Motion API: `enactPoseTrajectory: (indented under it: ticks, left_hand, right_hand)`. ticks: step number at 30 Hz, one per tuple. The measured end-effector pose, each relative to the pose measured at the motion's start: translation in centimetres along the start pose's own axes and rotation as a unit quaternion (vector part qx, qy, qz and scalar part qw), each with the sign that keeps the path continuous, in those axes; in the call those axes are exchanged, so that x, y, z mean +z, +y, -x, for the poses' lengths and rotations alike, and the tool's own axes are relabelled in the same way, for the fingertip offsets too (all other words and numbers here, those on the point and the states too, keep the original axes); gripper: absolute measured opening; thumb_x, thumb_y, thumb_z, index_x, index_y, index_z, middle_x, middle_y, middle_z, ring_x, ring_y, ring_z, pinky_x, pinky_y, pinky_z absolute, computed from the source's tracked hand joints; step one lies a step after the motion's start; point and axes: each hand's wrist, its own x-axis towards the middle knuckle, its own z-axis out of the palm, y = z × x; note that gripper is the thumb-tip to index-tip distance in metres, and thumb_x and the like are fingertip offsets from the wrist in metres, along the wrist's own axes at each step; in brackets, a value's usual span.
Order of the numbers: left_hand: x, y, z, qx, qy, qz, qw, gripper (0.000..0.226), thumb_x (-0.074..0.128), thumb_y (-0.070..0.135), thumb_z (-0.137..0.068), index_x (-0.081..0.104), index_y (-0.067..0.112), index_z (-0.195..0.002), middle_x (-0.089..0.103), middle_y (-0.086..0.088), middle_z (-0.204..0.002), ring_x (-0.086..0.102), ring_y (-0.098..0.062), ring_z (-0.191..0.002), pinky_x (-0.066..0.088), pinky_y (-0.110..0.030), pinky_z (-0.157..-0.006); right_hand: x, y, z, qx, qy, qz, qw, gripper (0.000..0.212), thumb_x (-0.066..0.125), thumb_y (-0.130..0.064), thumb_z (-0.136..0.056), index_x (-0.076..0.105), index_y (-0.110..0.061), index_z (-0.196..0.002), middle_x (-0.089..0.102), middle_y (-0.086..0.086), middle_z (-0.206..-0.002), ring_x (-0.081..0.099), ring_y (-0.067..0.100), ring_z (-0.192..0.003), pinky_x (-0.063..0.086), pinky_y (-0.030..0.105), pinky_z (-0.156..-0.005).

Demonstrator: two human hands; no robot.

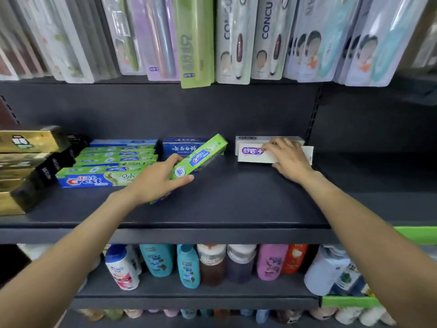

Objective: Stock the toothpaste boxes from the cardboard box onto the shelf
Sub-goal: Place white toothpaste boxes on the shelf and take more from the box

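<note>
We are holding a green box (198, 159) in our left hand (156, 183), thumb on top and fingers curled under its near end. Its long axis is running from the grip up and right, and the far end is pointing toward the back of the shelf (212, 209), over a blue box (182, 147). Our right hand (288, 159) is resting with spread fingers on a white box (253, 155), which is lying crosswise. Left of the grip, green stacks (108, 166) are lying flat.

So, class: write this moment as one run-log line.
left hand: holds green Crest box, tilted over shelf | right hand: fingers rest on white box | cardboard box: unseen
</note>
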Motion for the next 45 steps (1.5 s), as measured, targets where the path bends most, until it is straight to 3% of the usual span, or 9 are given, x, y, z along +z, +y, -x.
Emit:
enactPoseTrajectory:
  ticks: [6,12,17,22,27,29,32,39,45]
  left_hand:
    - [0.1,0.3,-1.4,-0.002,-0.003,-0.050,0.999,0.044,0.051,0.057,-0.085,0.042,0.026,-0.115,0.056,0.007,-0.077,0.053,-0.014,-0.069,0.039,-0.032,-0.060]
    - [-0.2,0.7,-2.5,-0.043,-0.106,0.142,0.983,0.046,0.055,0.059,-0.083,0.054,0.027,-0.116,0.066,0.005,-0.101,0.062,-0.017,-0.095,0.044,-0.027,-0.081]
    - [-1.9,0.1,-0.6,-0.062,-0.230,0.293,0.926,0.038,0.053,0.040,-0.089,0.057,0.008,-0.108,0.071,-0.021,-0.089,0.069,-0.024,-0.078,0.055,-0.028,-0.069]
    - [-3.2,-1.8,1.7,-0.010,-0.199,0.235,0.951,0.042,0.060,0.053,-0.079,0.063,0.019,-0.104,0.071,-0.005,-0.097,0.066,-0.016,-0.088,0.049,-0.029,-0.081]
    - [-4.7,-4.5,5.8,0.057,-0.053,0.171,0.982,0.036,0.065,0.053,-0.079,0.060,0.031,-0.107,0.065,0.022,-0.102,0.060,0.002,-0.095,0.046,-0.016,-0.083]
    - [-5.9,-6.2,7.4,0.077,0.018,0.100,0.992,0.060,0.056,0.066,-0.074,0.059,0.025,-0.117,0.061,0.028,-0.103,0.054,0.004,-0.095,0.042,-0.017,-0.087]
    - [-7.0,-9.5,9.5,0.082,0.065,-0.025,0.994,0.081,0.042,0.074,-0.073,0.055,0.016,-0.128,0.059,0.004,-0.122,0.047,-0.008,-0.110,0.037,-0.025,-0.095]
    - [-7.0,-15.0,11.2,0.069,0.118,-0.181,0.974,0.041,0.060,0.028,-0.090,0.053,0.022,-0.130,0.061,-0.005,-0.124,0.058,-0.028,-0.111,0.044,-0.037,-0.085]
    - [-5.9,-16.7,9.3,0.048,0.097,-0.239,0.965,0.042,0.049,0.028,-0.096,0.046,0.023,-0.137,0.051,-0.004,-0.135,0.047,-0.028,-0.123,0.035,-0.039,-0.097]
  right_hand:
    - [0.1,1.2,-0.4,-0.051,0.041,-0.065,0.996,0.021,0.065,0.002,-0.078,0.065,-0.014,-0.091,0.058,0.000,-0.114,0.050,0.026,-0.108,0.036,0.037,-0.087]
    - [-0.4,-1.7,-0.1,-0.022,0.062,-0.121,0.991,0.028,0.060,-0.014,-0.085,0.060,-0.021,-0.113,0.049,-0.001,-0.129,0.046,0.022,-0.119,0.034,0.037,-0.098]
    - [-4.3,-8.9,1.0,-0.004,-0.090,-0.500,0.861,0.067,0.067,-0.028,-0.085,0.030,-0.037,-0.139,0.047,-0.008,-0.127,0.054,0.007,-0.109,0.045,0.021,-0.092]
    - [-4.3,-12.7,1.6,-0.018,-0.077,-0.536,0.841,0.037,0.070,-0.016,-0.083,0.054,-0.022,-0.116,0.061,-0.001,-0.115,0.059,0.011,-0.102,0.049,0.025,-0.089]
    - [-6.8,-18.1,1.3,-0.012,-0.007,-0.620,0.785,0.050,0.076,-0.009,-0.076,0.049,-0.026,-0.113,0.063,-0.001,-0.102,0.058,0.005,-0.090,0.048,0.017,-0.081]
    - [-7.9,-20.4,1.0,-0.054,0.013,-0.574,0.817,0.049,0.076,-0.010,-0.076,0.050,-0.027,-0.113,0.061,-0.009,-0.099,0.057,-0.002,-0.088,0.047,0.015,-0.078]
    - [-8.0,-24.0,1.1,-0.107,0.016,-0.491,0.864,0.043,0.076,-0.015,-0.077,0.052,-0.027,-0.111,0.058,-0.022,-0.102,0.055,-0.005,-0.095,0.044,0.014,-0.077]
    - [-3.3,-29.7,0.1,-0.045,-0.009,-0.399,0.916,0.038,0.076,-0.028,-0.076,0.055,-0.025,-0.107,0.060,-0.014,-0.102,0.058,0.006,-0.093,0.048,0.032,-0.088]
    - [-0.2,-31.5,-1.0,0.041,-0.007,-0.331,0.943,0.036,0.071,-0.030,-0.080,0.055,-0.026,-0.111,0.062,-0.005,-0.113,0.060,0.015,-0.098,0.049,0.036,-0.085]
